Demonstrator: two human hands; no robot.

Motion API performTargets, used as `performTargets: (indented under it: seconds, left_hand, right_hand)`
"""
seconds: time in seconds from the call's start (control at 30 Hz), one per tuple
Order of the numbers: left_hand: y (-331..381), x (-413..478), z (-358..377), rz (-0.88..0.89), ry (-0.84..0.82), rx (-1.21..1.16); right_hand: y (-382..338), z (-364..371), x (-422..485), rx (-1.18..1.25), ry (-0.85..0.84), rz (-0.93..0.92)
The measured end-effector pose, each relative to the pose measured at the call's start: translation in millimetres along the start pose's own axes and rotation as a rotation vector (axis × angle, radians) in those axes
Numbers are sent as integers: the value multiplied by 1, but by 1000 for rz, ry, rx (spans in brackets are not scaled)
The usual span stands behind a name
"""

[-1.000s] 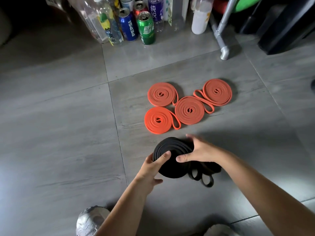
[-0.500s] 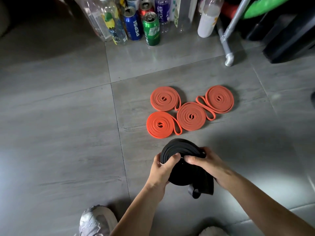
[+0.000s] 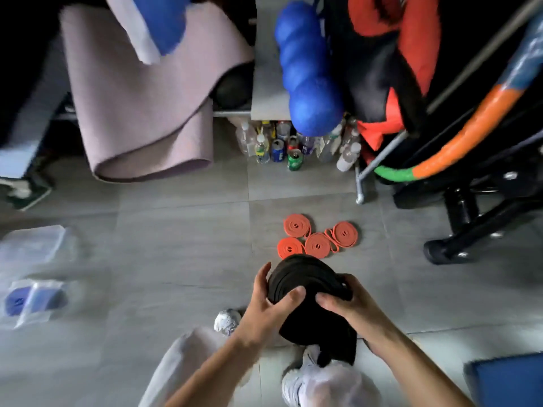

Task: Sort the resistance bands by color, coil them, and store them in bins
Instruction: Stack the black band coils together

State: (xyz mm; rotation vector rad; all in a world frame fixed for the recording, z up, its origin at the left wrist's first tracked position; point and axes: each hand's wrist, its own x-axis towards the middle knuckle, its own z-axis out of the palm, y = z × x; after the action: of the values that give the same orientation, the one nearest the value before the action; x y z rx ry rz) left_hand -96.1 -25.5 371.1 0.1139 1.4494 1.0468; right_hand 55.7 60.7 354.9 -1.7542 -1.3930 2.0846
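A stack of coiled black resistance bands [image 3: 299, 277] is held up off the floor between both hands. My left hand [image 3: 269, 306] grips its left side with the thumb on top. My right hand [image 3: 346, 306] clasps its right side, and a loose black tail [image 3: 338, 348] hangs below. Just beyond the black stack, several orange coiled bands [image 3: 317, 239] lie flat on the grey tile floor. At far left sits a clear plastic bin [image 3: 32, 245], and nearer me a second clear bin [image 3: 35, 301] holds blue bands.
Bottles and cans [image 3: 291, 148] stand in a row at the back under a shelf. A pink mat [image 3: 141, 107] hangs at upper left, a blue foam roller [image 3: 308, 69] above centre. A black equipment frame [image 3: 476, 224] stands at right. My shoes [image 3: 226, 321] are below the hands.
The black coils have been lifted off the floor toward me, both hands still gripping them. The view has pulled up and back, so the shelf, mat and bins now show.
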Motion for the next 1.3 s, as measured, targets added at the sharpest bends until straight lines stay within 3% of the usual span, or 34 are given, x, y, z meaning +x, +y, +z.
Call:
performTargets:
  seconds: [0.2, 0.43, 0.6, 0.87, 1.17, 1.3]
  left_hand:
    - [112, -159, -35, 44, 45, 61]
    - [141, -256, -89, 205, 283, -11]
    - [117, -314, -149, 265, 463, -204]
    - [44, -411, -301, 278, 695, -545]
    - [-27, -527, -524, 320, 758, -589]
    - [-36, -570, -616, 318, 793, -589]
  right_hand:
    - [-107, 58, -137, -101, -65, -74]
    - [-169, 133, -191, -247, -260, -215]
    - [-179, 220, -211, -331, -433, -189]
    - [-169, 418, -282, -561, -847, -243]
    - [-99, 669, -351, -634, -980, -210]
    - [-81, 769, -376, -643, -965, -208]
